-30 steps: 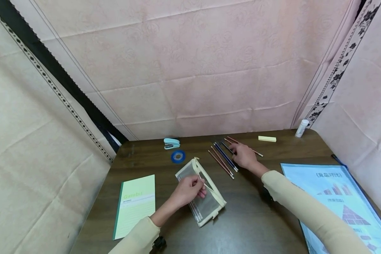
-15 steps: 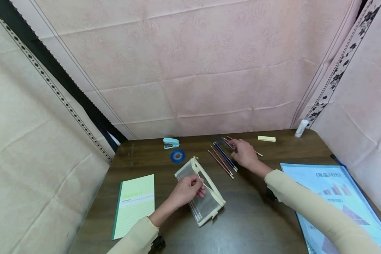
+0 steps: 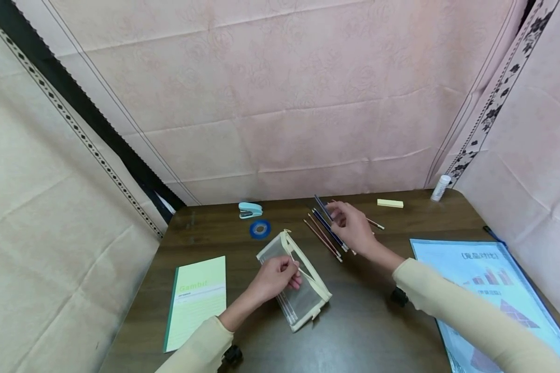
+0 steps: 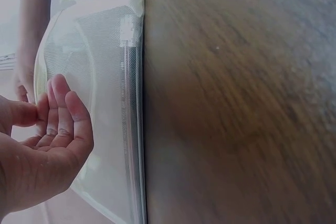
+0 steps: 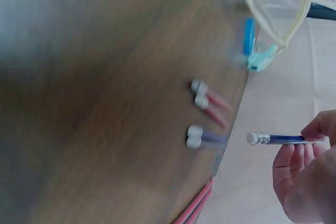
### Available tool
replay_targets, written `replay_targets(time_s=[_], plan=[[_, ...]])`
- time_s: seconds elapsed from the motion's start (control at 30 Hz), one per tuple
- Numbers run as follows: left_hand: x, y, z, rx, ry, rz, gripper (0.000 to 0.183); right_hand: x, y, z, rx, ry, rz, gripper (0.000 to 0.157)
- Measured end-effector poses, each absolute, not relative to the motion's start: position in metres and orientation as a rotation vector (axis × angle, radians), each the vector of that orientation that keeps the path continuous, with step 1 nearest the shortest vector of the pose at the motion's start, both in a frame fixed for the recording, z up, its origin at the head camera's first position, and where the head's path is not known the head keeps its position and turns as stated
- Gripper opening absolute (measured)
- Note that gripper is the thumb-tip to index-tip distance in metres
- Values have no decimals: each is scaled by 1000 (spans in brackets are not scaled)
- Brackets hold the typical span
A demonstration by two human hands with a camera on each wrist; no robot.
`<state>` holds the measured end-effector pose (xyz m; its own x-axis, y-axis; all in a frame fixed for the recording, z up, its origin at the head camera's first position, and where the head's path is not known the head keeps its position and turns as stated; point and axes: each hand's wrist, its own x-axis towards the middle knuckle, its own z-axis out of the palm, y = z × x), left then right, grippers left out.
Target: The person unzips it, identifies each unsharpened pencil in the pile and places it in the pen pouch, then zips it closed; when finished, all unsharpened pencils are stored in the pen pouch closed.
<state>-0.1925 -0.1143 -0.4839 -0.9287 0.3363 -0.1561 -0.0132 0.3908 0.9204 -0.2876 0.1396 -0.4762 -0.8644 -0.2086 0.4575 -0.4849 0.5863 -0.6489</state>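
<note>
My right hand (image 3: 354, 228) pinches a dark blue pencil (image 5: 281, 139) between thumb and fingers, its white eraser end pointing out. In the head view this pencil is raised over the others on the table. My left hand (image 3: 280, 277) pinches the cream edge of a see-through mesh pencil case (image 3: 303, 305), whose mouth gapes. The left wrist view shows the case's mesh side (image 4: 110, 72) beside the curled fingers. Between the case and my right hand lie two blue pencils (image 3: 327, 228) and two reddish pencils (image 3: 322, 239). More reddish pencils (image 5: 194, 203) lie beyond, partly hidden by my right hand.
A blue tape roll (image 3: 260, 229) and a light blue stapler (image 3: 250, 210) are at the back. A green notebook (image 3: 198, 305) lies left, a blue chart folder (image 3: 476, 280) right. Back right are a yellow block (image 3: 390, 203) and a white-capped bottle (image 3: 441, 188).
My right hand has picked the dark blue pencil up off the table and shifted left with it, toward the pencil case. The left hand and the case stay in place.
</note>
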Motion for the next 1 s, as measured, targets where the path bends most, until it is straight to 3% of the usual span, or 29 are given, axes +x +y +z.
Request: replay_targets(time_s=[0.33,0.57,1.0], plan=[[-194,-114,-486,261,2319,1553,29,-262,116,-478,444,-2413,1609,42],[-195,-113,-486,276,2321,1562,28,-230,95,-456,404,-2359,1932,40],[-195,-113,-487,299,2323,1546,28,-201,78,-460,381,-2504,2037,44]])
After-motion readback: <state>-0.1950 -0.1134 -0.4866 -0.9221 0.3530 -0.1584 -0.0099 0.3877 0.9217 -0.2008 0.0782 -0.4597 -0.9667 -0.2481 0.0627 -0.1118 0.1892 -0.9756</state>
